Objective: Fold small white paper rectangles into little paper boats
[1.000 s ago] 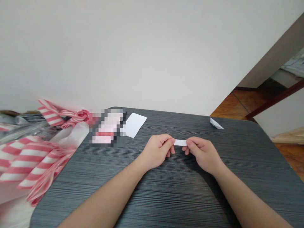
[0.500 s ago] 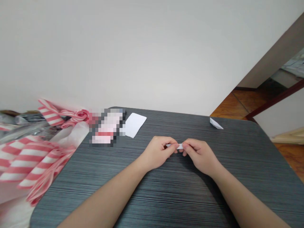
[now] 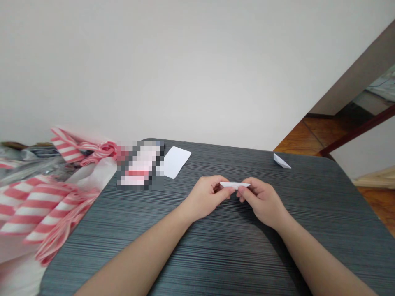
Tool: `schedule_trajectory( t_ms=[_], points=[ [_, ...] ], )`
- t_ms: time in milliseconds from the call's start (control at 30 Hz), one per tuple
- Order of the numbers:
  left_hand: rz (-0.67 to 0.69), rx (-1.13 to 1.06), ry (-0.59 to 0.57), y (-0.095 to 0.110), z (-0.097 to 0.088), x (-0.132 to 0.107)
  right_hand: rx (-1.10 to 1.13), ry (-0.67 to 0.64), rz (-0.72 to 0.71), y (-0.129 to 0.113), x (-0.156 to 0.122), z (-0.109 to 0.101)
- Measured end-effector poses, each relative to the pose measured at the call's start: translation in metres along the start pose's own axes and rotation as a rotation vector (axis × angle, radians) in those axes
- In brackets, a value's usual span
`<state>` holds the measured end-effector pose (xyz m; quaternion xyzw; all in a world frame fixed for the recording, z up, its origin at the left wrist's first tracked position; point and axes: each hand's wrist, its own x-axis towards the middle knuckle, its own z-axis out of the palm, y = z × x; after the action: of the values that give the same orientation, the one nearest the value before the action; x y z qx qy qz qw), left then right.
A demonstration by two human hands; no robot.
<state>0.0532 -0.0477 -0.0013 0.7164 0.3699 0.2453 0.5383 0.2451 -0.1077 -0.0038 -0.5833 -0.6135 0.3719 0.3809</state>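
A small folded white paper point(image 3: 235, 185), long and narrow with pointed ends, is pinched between both hands above the dark table. My left hand point(image 3: 207, 196) is closed on its left part, thumb in front and fingers behind. On its right part my right hand point(image 3: 261, 200) is closed the same way. The fingertips behind the paper are partly hidden. A second folded white paper point(image 3: 282, 161) with pointed ends lies apart, toward the table's back right. Left of the hands lies a flat white stack or sheet of paper point(image 3: 177, 162).
The dark wood-grain table point(image 3: 203, 255) stands against a pale wall point(image 3: 197, 74). A blurred-out, phone-like object point(image 3: 142, 162) lies at its back left. Red-and-white striped cloth point(image 3: 46, 205) and plastic bags crowd the left edge. Brown floor tiles point(image 3: 304, 131) show beyond the right side.
The folded paper has turned up between my fingers, so its long upper edge and both pointed ends now show above the thumbs. Both hands have barely moved.
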Motion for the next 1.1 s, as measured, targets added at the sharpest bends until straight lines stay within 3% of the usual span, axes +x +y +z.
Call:
schedule_trajectory(
  t_ms=[367, 1100],
  points=[
    [0.015, -0.004, -0.055, 0.0069, -0.0019, -0.0027, 0.081, -0.085, 0.021, 0.0008, 0.001, 0.0006],
    [0.02, 0.004, -0.06, 0.0082, -0.0028, -0.0036, 0.028, -0.064, 0.014, -0.004, 0.0012, -0.001]
  ],
)
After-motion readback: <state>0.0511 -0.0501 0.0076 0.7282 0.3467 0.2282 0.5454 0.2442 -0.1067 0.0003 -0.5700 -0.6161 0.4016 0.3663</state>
